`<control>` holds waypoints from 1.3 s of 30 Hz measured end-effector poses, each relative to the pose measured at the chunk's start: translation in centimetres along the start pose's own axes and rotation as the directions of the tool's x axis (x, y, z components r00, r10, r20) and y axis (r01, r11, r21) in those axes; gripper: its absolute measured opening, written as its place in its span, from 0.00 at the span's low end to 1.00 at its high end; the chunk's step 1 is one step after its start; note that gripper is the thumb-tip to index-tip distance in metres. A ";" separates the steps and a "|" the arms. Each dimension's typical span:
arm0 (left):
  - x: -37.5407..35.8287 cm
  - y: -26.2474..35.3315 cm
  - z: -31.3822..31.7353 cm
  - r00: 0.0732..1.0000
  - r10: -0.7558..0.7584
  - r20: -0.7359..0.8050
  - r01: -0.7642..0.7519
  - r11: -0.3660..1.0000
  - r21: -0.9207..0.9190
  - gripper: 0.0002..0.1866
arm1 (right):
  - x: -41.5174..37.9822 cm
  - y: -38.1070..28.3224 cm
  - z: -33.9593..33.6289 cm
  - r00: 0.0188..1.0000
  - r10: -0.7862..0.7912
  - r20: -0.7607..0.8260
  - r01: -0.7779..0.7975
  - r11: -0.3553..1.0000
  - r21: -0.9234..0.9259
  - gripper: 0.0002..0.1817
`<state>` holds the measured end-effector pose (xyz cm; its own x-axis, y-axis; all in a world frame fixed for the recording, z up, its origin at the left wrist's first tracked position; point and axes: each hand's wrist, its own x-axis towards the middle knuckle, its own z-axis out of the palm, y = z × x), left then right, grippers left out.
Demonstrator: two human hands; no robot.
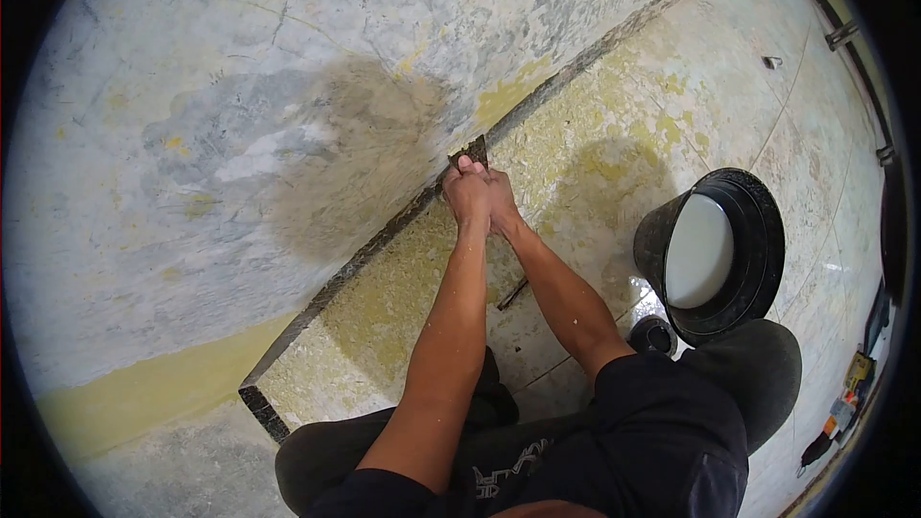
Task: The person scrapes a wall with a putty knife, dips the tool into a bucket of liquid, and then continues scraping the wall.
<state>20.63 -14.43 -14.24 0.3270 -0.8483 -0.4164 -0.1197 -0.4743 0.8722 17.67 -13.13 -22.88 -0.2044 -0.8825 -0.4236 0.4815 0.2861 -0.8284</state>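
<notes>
My left hand [467, 196] and my right hand [500, 201] are closed together around a scraper [471, 149]. Only its dark, stained blade shows past my fingers; the handle is hidden in my grip. The blade is at the foot of the wall [317, 58], by the dark skirting strip [369, 247]. Patchy grey and white plaster covers this wall, with some yellow paint remnants just above the strip. Yellow paint flakes [384, 312] lie thick on the floor below my hands.
A black bucket [655, 235] of whitish liquid stands tilted in view at my right, beside my knee. A thin dark stick-like piece [512, 295] lies on the tiles [758, 115]. Several tools [844, 408] lie at the far right edge. A small object [771, 62] rests farther off.
</notes>
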 end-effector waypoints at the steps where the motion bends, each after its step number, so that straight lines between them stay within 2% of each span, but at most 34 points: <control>1: 0.0 0.0 -0.1 1.000 0.000 -0.015 0.000 1.000 0.004 0.19 | -0.5 -0.5 0.3 0.999 0.035 0.026 -0.037 0.996 0.086 0.23; 2: -0.1 -0.1 -0.3 1.000 -0.003 -0.017 0.003 1.000 0.008 0.19 | -1.0 -0.6 0.5 0.999 0.041 0.026 -0.043 0.995 0.088 0.23; 4: -0.1 0.3 -0.2 0.999 0.003 -0.046 0.002 0.993 0.115 0.19 | -0.7 -0.5 0.5 0.987 0.152 0.054 -0.160 0.970 0.183 0.23; 8: 1.7 -2.0 -0.1 0.996 0.078 -0.040 -0.067 0.973 0.219 0.19 | -0.6 0.3 0.5 0.984 0.178 0.017 -0.177 0.959 0.220 0.24; 10: 0.3 -0.4 0.2 1.000 -0.014 -0.023 0.013 0.999 -0.037 0.19 | -0.1 0.3 0.1 0.999 0.016 -0.042 -0.020 0.995 -0.100 0.25; 11: 0.2 -0.5 0.1 1.000 -0.015 -0.023 0.014 0.999 -0.040 0.19 | -0.1 0.4 -0.1 0.999 0.016 -0.042 -0.020 0.994 -0.103 0.25; 13: 0.6 -0.8 0.1 0.999 0.042 -0.023 -0.041 0.999 0.028 0.18 | -0.2 -0.4 -0.3 0.990 0.135 -0.030 -0.136 0.989 -0.054 0.27; 14: 0.8 -1.1 0.0 0.999 0.042 -0.023 -0.041 0.999 0.029 0.18 | -0.5 -0.3 0.2 0.990 0.136 -0.030 -0.137 0.989 -0.052 0.27; 15: 1.0 -1.2 -0.1 0.997 0.069 -0.045 -0.062 0.989 0.138 0.18 | -0.7 -0.4 1.0 0.984 0.174 -0.036 -0.168 0.978 0.123 0.27; 16: 1.2 -1.3 -0.2 0.993 0.096 -0.066 -0.077 0.967 0.245 0.18 | -1.0 -0.6 1.4 0.980 0.195 -0.033 -0.184 0.960 0.211 0.27; 17: 1.5 -1.4 -0.4 0.993 0.099 -0.068 -0.079 0.965 0.249 0.18 | -1.3 -0.8 1.8 0.976 0.215 -0.030 -0.197 0.934 0.297 0.27; 19: 1.7 -1.8 -0.3 0.989 0.133 -0.059 -0.111 0.953 0.284 0.18 | -2.6 -2.5 1.7 0.980 0.193 0.044 -0.196 0.914 0.355 0.15; 20: 1.6 -2.2 -0.2 0.990 0.129 -0.060 -0.106 0.952 0.288 0.18 | -2.4 -2.0 1.2 0.979 0.199 0.043 -0.201 0.913 0.356 0.15; 22: 0.9 -1.0 0.1 0.998 0.048 -0.037 -0.044 0.995 0.090 0.18 | -0.9 -1.1 0.3 0.979 0.199 0.037 -0.201 0.977 0.069 0.25; 23: 0.8 -1.0 -0.1 0.998 0.044 -0.036 -0.040 0.995 0.092 0.18 | -1.0 -0.6 0.4 0.979 0.203 0.034 -0.205 0.976 0.070 0.25; 25: 1.1 -1.2 0.3 0.991 0.077 -0.110 -0.051 0.974 0.219 0.18 | -0.7 -0.7 0.3 0.969 0.214 0.121 -0.243 0.903 0.354 0.24; 26: 1.2 -1.4 0.3 0.991 0.070 -0.110 -0.044 0.974 0.221 0.18 | -0.8 -0.5 0.5 0.968 0.220 0.118 -0.248 0.902 0.353 0.24; 28: 0.5 -0.5 -0.3 0.975 0.199 -0.103 -0.133 0.884 0.448 0.19 | -0.9 0.2 1.0 0.955 0.186 0.232 -0.284 0.801 0.527 0.23; 29: 0.2 0.0 -0.5 0.975 0.197 -0.104 -0.130 0.881 0.455 0.19 | -1.1 0.1 1.1 0.954 0.190 0.233 -0.289 0.797 0.531 0.23; 31: -0.1 0.6 -0.2 0.998 0.059 -0.039 -0.051 0.982 0.183 0.19 | -1.9 -1.9 0.8 0.995 0.097 0.038 -0.102 0.976 0.191 0.20; 35: 0.0 0.3 0.6 0.994 0.066 -0.092 -0.055 0.991 0.123 0.19 | -0.4 -1.2 0.4 0.984 0.174 0.047 -0.180 0.964 0.197 0.19; 37: 1.0 -1.2 0.5 0.962 0.218 -0.164 -0.148 0.922 0.359 0.20 | -0.6 -0.6 0.8 0.950 0.214 0.227 -0.305 0.785 0.538 0.19; 38: 1.4 -1.6 0.4 0.963 0.219 -0.157 -0.150 0.920 0.363 0.20 | -1.2 -1.1 0.9 0.952 0.213 0.222 -0.302 0.783 0.544 0.19; 39: 1.9 -1.6 0.5 0.969 0.206 -0.138 -0.140 0.914 0.381 0.20 | -2.9 -4.7 1.6 0.960 0.253 0.117 -0.278 0.865 0.417 0.18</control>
<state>20.94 -15.39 -16.51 0.4213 -0.8872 -0.1881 -0.5126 -0.4040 0.7576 17.37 -12.48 -17.16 0.0249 -0.8189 -0.5734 0.8287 0.3377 -0.4463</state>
